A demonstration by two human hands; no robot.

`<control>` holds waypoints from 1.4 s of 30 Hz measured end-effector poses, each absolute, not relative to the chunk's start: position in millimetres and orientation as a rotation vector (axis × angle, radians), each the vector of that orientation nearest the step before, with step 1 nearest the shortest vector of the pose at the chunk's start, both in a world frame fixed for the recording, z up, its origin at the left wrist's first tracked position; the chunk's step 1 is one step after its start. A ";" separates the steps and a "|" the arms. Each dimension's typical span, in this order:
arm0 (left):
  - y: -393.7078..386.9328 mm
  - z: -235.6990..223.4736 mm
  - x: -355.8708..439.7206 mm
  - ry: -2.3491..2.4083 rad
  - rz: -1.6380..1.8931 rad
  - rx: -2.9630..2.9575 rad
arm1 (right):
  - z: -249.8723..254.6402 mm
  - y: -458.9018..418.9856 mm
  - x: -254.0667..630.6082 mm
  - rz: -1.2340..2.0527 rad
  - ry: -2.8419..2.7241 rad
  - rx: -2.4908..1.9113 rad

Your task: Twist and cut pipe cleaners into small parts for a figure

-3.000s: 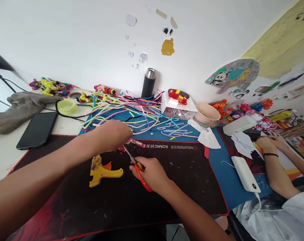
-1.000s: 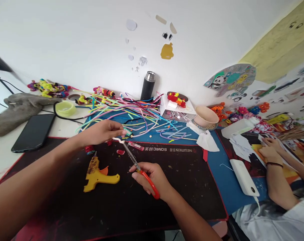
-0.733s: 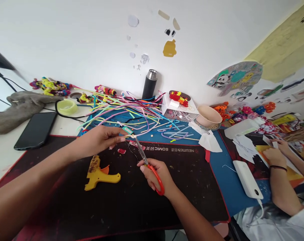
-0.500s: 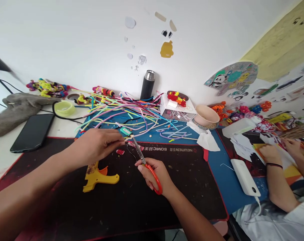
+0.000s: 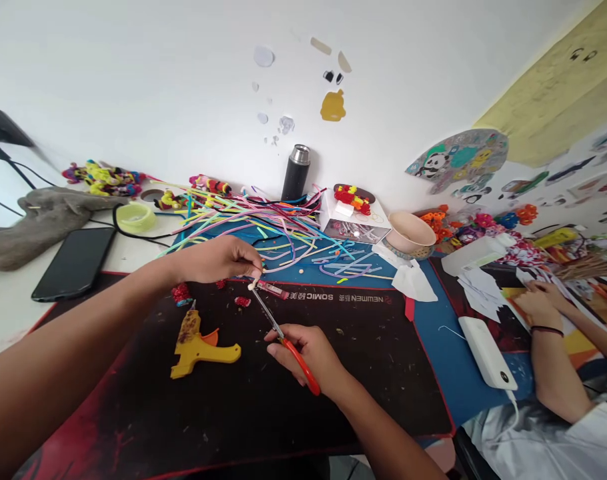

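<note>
My right hand [image 5: 308,357] grips a pair of scissors [image 5: 299,363] with red-orange handles, blades pointing up and left. At the blade tips is a small cream-coloured piece [image 5: 254,285], apparently a short bit of pipe cleaner. My left hand [image 5: 228,260] pinches right above it, fingertips closed on that piece. Below my left forearm a yellow hot glue gun [image 5: 198,347] lies on the black desk mat [image 5: 333,393]. Small red fuzzy pieces [image 5: 242,301] lie near the scissor tips and under the left wrist.
Loose coloured pipe cleaners [image 5: 253,220] are heaped at the back, before a black thermos [image 5: 297,173]. A phone [image 5: 73,263] lies at left. A bowl [image 5: 410,233], crumpled tissue [image 5: 414,283] and white power bank [image 5: 487,353] are at right, beside a co-worker's hands [image 5: 538,307].
My left hand has shifted slightly up and right. The scissors have tilted, and the cream piece now sits curled at their tips. The view has moved slightly.
</note>
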State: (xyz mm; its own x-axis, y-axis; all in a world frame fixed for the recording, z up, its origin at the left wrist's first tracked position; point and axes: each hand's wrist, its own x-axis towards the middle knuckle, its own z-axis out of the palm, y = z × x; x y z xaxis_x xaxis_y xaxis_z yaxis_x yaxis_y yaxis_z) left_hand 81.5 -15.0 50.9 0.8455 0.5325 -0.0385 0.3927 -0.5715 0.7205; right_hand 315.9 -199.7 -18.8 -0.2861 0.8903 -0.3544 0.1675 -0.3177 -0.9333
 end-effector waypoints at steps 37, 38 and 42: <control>-39.9 39.2 85.8 0.855 0.439 1.770 | -19.6 -199.8 307.9 1.690 -1.277 -1.294; -37.9 34.9 85.2 0.832 0.441 1.752 | -19.8 -200.2 308.5 1.693 -1.276 -1.291; -32.0 27.4 73.4 0.858 0.465 1.736 | -23.9 -201.4 313.8 1.752 -1.235 -1.245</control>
